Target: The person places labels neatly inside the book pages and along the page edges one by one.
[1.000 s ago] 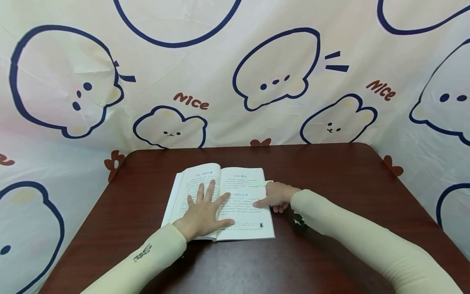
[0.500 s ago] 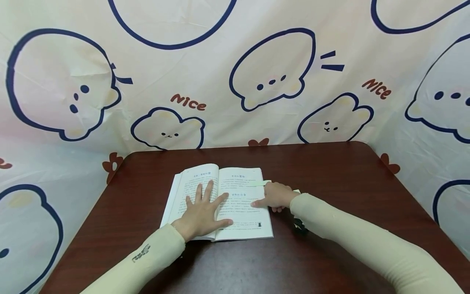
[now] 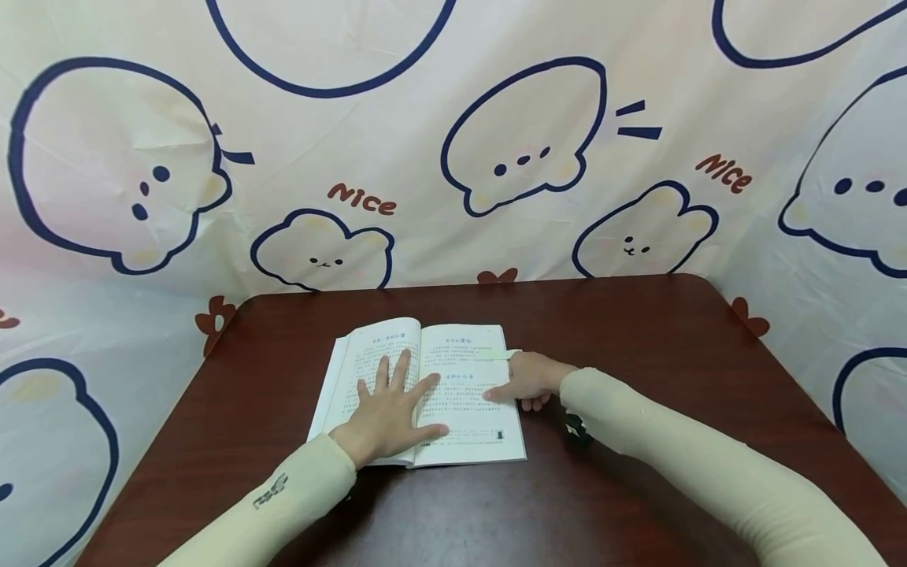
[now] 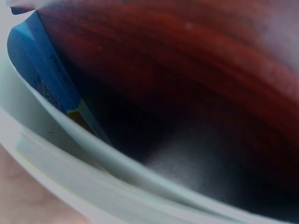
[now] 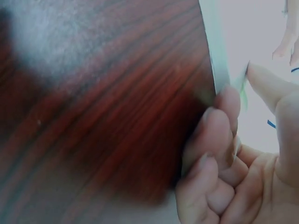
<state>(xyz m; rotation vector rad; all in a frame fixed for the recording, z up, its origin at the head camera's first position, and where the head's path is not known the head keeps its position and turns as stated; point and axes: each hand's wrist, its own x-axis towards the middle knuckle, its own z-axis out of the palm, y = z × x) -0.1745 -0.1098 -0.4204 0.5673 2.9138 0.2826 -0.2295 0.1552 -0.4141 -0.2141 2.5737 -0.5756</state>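
Observation:
An open book (image 3: 468, 441) with printed text lies on the table, its blue cover (image 4: 51, 70) showing from below in the left wrist view. My left hand (image 3: 383, 413) rests flat across both pages with the fingers spread. At the right edge of the right-hand page, my right hand (image 3: 531, 376) grips the book, thumb on the page and other fingers curled at the edge. A pale green strip (image 3: 499, 354) lies across that page and reaches the right hand. In the right wrist view, a bit of green (image 5: 244, 93) shows between thumb and fingers; its far end is hidden.
Dark reddish-brown table (image 3: 609, 323) extends around the book. Behind and beside it hangs a pale cloth (image 3: 425, 142) printed with cartoon outlines. A dark device (image 3: 577, 429) sits under the right wrist.
The head view has shifted slightly. Both hands, the book and the green strip keep nearly the same places; a pale edge behind the right hand half a second ago is out of sight.

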